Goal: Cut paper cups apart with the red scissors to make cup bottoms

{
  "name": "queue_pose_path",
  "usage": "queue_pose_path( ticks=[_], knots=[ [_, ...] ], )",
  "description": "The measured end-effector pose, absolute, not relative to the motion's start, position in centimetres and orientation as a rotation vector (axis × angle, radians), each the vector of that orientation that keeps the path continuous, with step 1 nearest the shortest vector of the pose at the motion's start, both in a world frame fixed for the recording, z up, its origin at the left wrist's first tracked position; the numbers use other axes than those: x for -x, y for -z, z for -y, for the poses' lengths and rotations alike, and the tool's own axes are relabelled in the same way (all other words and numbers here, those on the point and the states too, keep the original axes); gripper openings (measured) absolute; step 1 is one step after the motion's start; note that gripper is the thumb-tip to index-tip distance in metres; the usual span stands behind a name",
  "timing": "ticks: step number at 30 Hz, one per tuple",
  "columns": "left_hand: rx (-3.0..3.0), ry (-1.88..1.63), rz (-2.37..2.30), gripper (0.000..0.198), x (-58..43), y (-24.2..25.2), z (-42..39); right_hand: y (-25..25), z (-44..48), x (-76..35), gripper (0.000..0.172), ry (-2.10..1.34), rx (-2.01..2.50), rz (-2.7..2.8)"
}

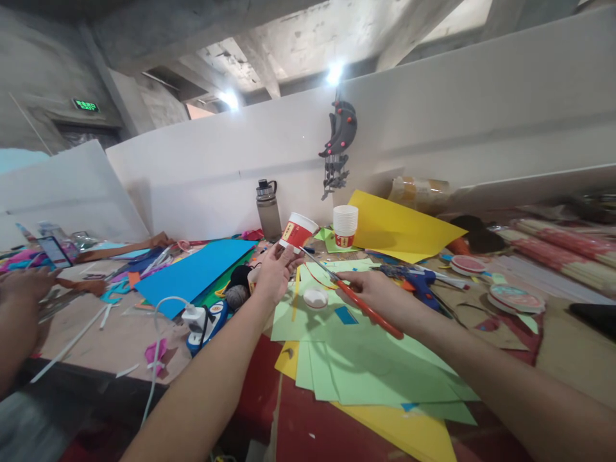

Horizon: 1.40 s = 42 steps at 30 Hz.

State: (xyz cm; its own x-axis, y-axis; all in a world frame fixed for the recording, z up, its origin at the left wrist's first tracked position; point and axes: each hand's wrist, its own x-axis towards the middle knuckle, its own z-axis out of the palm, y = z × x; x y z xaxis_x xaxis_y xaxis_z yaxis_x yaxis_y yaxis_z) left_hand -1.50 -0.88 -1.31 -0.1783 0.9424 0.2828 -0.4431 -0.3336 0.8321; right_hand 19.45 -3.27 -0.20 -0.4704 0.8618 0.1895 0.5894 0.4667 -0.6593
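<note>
My left hand (275, 273) is closed around the base of a red-and-white paper cup (297, 232), holding it tilted above the table. My right hand (380, 292) grips red-handled scissors (356, 298), whose blades point up-left and reach the cup's lower edge. A thin curled strip of red cup paper (315, 274) hangs beneath the blades. Light green paper sheets (366, 366) lie under both hands.
A stack of paper cups (345, 226) and a big yellow sheet (399, 228) stand behind. Blue paper (192, 273), a grey bottle (268, 210), a blue glue gun (416, 280), tape rolls (514, 298) and a white plug with cable (195, 316) lie around. Another person's hands (24, 289) work at far left.
</note>
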Motion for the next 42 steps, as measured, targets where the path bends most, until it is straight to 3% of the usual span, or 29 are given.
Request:
queue_pose_path(
  ticks=[29, 42],
  knots=[
    [-1.061, -1.791, -0.823, 0.055, 1.3, 1.4, 0.8, 2.4, 1.6, -19.2, 0.029, -0.611, 1.1, 2.271],
    [-1.356, -1.895, -0.945, 0.059, 1.1, 1.8, 1.0, 1.8, 3.0, -18.8, 0.028, -0.365, 1.29, 2.3]
  ],
)
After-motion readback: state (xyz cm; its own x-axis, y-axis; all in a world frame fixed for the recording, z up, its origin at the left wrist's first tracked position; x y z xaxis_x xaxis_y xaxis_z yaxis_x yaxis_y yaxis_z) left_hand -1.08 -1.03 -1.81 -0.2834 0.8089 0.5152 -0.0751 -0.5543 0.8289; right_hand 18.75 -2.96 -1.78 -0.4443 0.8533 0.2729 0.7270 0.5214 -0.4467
